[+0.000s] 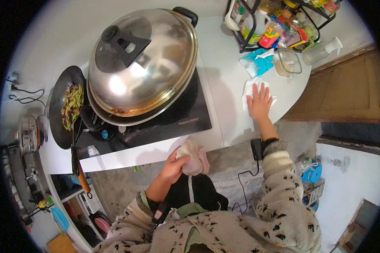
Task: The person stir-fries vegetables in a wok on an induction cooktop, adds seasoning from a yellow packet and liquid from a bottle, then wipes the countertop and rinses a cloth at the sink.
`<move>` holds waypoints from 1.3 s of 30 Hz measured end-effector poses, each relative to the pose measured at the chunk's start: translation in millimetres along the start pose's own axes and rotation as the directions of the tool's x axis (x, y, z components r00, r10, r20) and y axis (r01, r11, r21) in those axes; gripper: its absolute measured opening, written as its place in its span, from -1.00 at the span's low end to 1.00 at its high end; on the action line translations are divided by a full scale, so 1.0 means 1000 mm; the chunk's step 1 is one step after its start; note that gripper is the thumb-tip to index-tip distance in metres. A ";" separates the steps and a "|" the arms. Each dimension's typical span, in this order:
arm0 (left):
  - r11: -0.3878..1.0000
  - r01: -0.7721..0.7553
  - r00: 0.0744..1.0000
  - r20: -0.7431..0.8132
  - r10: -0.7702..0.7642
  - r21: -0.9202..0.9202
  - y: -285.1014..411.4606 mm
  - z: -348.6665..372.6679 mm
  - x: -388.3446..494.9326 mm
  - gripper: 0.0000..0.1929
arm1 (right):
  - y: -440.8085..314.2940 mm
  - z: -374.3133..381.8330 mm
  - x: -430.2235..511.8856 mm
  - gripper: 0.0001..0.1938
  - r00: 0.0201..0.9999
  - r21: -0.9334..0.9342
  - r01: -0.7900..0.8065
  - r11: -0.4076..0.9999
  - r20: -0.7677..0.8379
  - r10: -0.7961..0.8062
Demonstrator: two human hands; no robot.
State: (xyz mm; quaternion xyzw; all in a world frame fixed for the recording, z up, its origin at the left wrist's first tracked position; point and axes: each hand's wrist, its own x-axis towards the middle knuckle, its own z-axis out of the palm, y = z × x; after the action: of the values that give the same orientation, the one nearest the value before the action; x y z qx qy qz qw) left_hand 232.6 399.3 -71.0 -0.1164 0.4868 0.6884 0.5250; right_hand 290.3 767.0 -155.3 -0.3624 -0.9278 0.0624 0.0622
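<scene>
My left hand (173, 167) grips a crumpled pale cloth (193, 158) in front of the white counter's front edge. On the counter's right part, my right hand (260, 100) lies palm down with its fingers apart on a white paper tissue (250, 87). Just beyond that tissue is a blue packet of tissues (258, 63), with a white sheet sticking out. A glass container (287, 62) stands to the right of the packet. Left of my right hand, a large wok under a domed steel lid (145, 69) rests on the black cooktop (190, 114).
A black frying pan (58, 104) with cooked green vegetables (72, 102) sits at the left, its handle overhanging the front edge. At the back right stand a black rack (245, 49) of bottles and a clear spray bottle (323, 50). A wooden door panel (338, 88) adjoins the counter's right.
</scene>
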 end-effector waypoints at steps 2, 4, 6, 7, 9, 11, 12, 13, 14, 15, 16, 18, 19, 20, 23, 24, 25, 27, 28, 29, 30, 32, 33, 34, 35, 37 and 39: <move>1.000 -0.020 0.999 -0.037 0.020 0.004 0.000 -0.011 -0.007 -0.53 | -0.022 -0.002 -0.040 -0.37 0.971 0.020 0.237 0.971 0.013 -0.238; 0.999 -0.039 0.999 -0.006 0.039 -0.036 0.001 -0.022 -0.012 -0.53 | -0.048 -0.009 -0.083 -0.39 0.925 0.083 0.361 0.929 0.093 -0.368; 0.999 -0.031 0.999 -0.032 0.029 -0.039 0.001 -0.032 -0.020 -0.53 | -0.074 -0.013 -0.124 -0.47 0.881 0.201 0.436 0.877 0.103 -0.461; 0.997 -0.044 0.999 -0.024 0.043 -0.064 0.001 -0.036 -0.024 -0.52 | -0.083 -0.016 -0.141 -0.51 0.857 0.250 0.482 0.840 0.064 -0.511; 0.998 -0.031 0.998 -0.057 0.028 -0.054 0.003 -0.044 -0.032 -0.52 | -0.096 -0.018 -0.152 -0.57 0.829 0.414 0.529 0.741 -0.066 -0.555; 0.996 -0.053 0.997 -0.064 0.048 -0.073 0.004 -0.052 -0.039 -0.52 | -0.102 -0.025 -0.146 -0.57 0.806 0.623 0.574 0.532 -0.312 -0.504; 0.994 -0.075 0.996 -0.062 0.070 -0.085 0.004 -0.055 -0.042 -0.52 | -0.104 -0.031 -0.139 -0.61 0.872 0.611 0.483 0.627 -0.270 -0.408; 0.989 -0.100 0.994 -0.059 0.094 -0.107 0.003 -0.059 -0.045 -0.52 | -0.107 -0.036 -0.127 -0.62 0.913 0.640 0.390 0.662 -0.177 -0.367; 0.989 -0.106 0.993 -0.068 0.100 -0.107 0.003 -0.062 -0.048 -0.52 | -0.113 -0.038 -0.105 -0.62 0.930 0.657 0.340 0.673 -0.132 -0.342; 0.986 -0.116 0.991 -0.079 0.107 -0.120 0.001 -0.065 -0.051 -0.52 | -0.123 -0.037 -0.080 -0.60 0.896 0.577 0.437 0.690 -0.213 -0.390; 0.980 -0.136 0.988 -0.086 0.125 -0.147 -0.001 -0.069 -0.056 -0.52 | -0.137 -0.032 -0.056 -0.58 0.877 0.539 0.478 0.694 -0.256 -0.406; 0.981 -0.139 0.987 -0.099 0.126 -0.139 -0.007 -0.077 -0.065 -0.52 | -0.167 -0.018 -0.015 -0.65 0.835 0.480 0.547 0.686 -0.258 -0.485; 0.974 -0.166 0.985 -0.080 0.155 -0.153 -0.009 -0.082 -0.070 -0.52 | -0.179 -0.009 -0.016 -0.65 0.846 0.376 0.529 0.760 -0.167 -0.506; 0.969 -0.169 0.983 -0.098 0.154 -0.178 -0.012 -0.087 -0.077 -0.52 | -0.190 0.000 -0.017 -0.64 0.852 0.261 0.521 0.813 -0.097 -0.515; 0.960 -0.201 0.969 -0.182 0.166 -0.196 -0.014 -0.107 -0.096 -0.53 | -0.204 0.013 -0.040 -0.50 0.851 0.160 0.518 0.840 0.001 -0.525; 0.946 -0.239 0.963 -0.180 0.201 -0.220 -0.015 -0.114 -0.102 -0.53 | -0.206 0.012 -0.056 -0.48 0.850 0.144 0.522 0.841 -0.011 -0.526; 0.949 -0.233 0.961 -0.203 0.190 -0.213 -0.013 -0.122 -0.108 -0.53 | -0.210 0.010 -0.070 -0.46 0.853 0.126 0.520 0.845 -0.026 -0.522; 0.940 -0.252 0.954 -0.223 0.202 -0.228 -0.011 -0.135 -0.118 -0.54 | -0.231 0.004 -0.097 -0.41 0.802 0.148 0.592 0.792 -0.008 -0.598; 0.937 -0.259 0.952 -0.223 0.207 -0.233 -0.010 -0.142 -0.123 -0.54 | -0.250 0.005 -0.110 -0.39 0.771 0.169 0.623 0.763 0.026 -0.636; 0.934 -0.262 0.951 -0.230 0.206 -0.244 -0.009 -0.148 -0.129 -0.54 | -0.267 0.005 -0.119 -0.39 0.724 0.231 0.677 0.698 -0.044 -0.688; 0.920 -0.284 0.949 -0.214 0.230 -0.270 -0.008 -0.156 -0.134 -0.55 | -0.289 0.008 -0.128 -0.42 0.703 0.264 0.690 0.674 -0.025 -0.711; 0.928 -0.264 0.948 -0.247 0.201 -0.261 -0.006 -0.170 -0.142 -0.55 | -0.331 0.017 -0.136 -0.46 0.686 0.296 0.698 0.652 -0.017 -0.727; 0.929 -0.262 0.948 -0.251 0.196 -0.263 -0.006 -0.179 -0.147 -0.55 | -0.353 0.024 -0.132 -0.47 0.693 0.298 0.694 0.656 -0.027 -0.721; 0.922 -0.272 0.945 -0.255 0.203 -0.274 -0.005 -0.188 -0.151 -0.55 | -0.372 0.030 -0.124 -0.48 0.701 0.300 0.688 0.661 -0.037 -0.712; 0.916 -0.281 0.943 -0.259 0.208 -0.287 -0.004 -0.196 -0.154 -0.56 | -0.387 0.034 -0.110 -0.55 0.741 0.311 0.651 0.692 -0.064 -0.668; 0.912 -0.282 0.942 -0.265 0.204 -0.298 -0.004 -0.212 -0.165 -0.56 | -0.402 0.038 -0.088 -0.57 0.773 0.461 0.580 0.671 -0.054 -0.632; 0.911 -0.286 0.943 -0.259 0.211 -0.299 -0.002 -0.230 -0.173 -0.56 | -0.417 0.039 -0.067 -0.58 0.757 0.540 0.507 0.671 0.094 -0.647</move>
State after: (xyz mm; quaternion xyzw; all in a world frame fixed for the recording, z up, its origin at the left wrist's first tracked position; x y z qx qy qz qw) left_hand 226.7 111.5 -70.4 -0.2159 0.4299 0.8046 0.3481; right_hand 55.6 414.4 -131.0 -0.0067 -0.9471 0.3186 0.0365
